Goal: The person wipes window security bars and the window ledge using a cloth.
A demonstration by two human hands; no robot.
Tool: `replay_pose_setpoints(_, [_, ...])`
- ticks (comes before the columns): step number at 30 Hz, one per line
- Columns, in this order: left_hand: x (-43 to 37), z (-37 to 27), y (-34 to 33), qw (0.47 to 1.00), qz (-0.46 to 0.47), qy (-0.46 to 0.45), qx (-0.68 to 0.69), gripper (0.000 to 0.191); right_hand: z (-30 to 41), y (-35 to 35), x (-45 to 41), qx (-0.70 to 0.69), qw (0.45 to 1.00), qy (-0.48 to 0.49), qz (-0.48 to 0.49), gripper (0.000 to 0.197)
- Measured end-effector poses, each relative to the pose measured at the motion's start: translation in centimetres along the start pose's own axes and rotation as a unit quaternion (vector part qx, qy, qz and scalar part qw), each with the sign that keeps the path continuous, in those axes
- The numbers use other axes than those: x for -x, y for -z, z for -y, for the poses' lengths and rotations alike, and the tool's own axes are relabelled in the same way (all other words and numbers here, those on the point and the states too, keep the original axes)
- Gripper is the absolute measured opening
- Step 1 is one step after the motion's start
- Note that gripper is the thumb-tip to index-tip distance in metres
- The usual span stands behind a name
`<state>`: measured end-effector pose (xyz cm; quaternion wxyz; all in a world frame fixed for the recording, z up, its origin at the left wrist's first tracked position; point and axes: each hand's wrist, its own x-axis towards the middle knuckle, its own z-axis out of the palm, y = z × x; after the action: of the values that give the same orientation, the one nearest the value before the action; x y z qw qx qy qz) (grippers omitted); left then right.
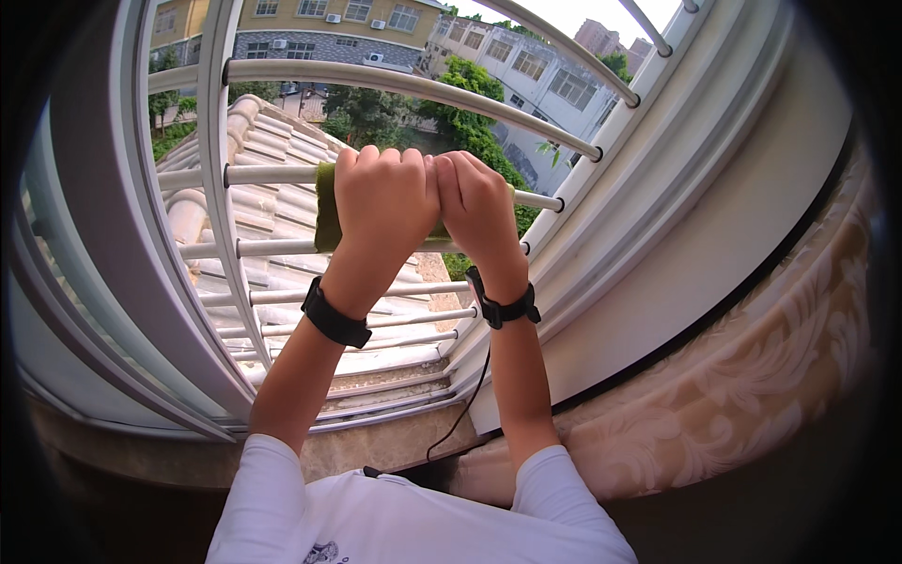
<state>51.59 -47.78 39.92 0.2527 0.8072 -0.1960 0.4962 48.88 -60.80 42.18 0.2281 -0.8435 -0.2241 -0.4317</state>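
Both arms reach out through the window opening to a white metal railing. A green cloth (326, 209) is draped over one of its horizontal bars (271, 175) and hangs down to about the bar below. My left hand (386, 197) is closed over the cloth and that bar, knuckles up. Right beside it, my right hand (479, 204) grips the same covered stretch, and the two hands touch at the thumbs. Most of the cloth is hidden behind the hands; a small bit shows past the right one. The fingertips are out of sight.
A sliding window frame (176, 247) stands at the left, and a white side frame (634, 204) at the right. Below lies the stone sill (380, 440). A patterned curtain (705, 416) hangs at the right. A black cable (468, 409) runs down from the right wristband. Outside is a tiled roof (264, 204).
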Motion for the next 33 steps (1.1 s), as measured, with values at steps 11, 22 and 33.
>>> replay_pose_setpoints(11, [-0.4,-0.4,0.5,0.998,-0.012,0.029,-0.055,0.032,-2.6,1.2,0.7,0.247,0.961,-0.115,-0.041,0.045])
replay_pose_setpoints(22, [1.1,1.9,1.5,0.992,-0.120,-0.017,-0.031,0.020,-4.6,1.8,2.1,0.230,0.967,-0.066,-0.093,0.035])
replay_pose_setpoints(33, [1.8,1.0,0.1,0.983,-0.099,-0.139,0.063,0.004,-3.1,-0.6,3.6,0.110,0.978,0.112,-0.139,0.016])
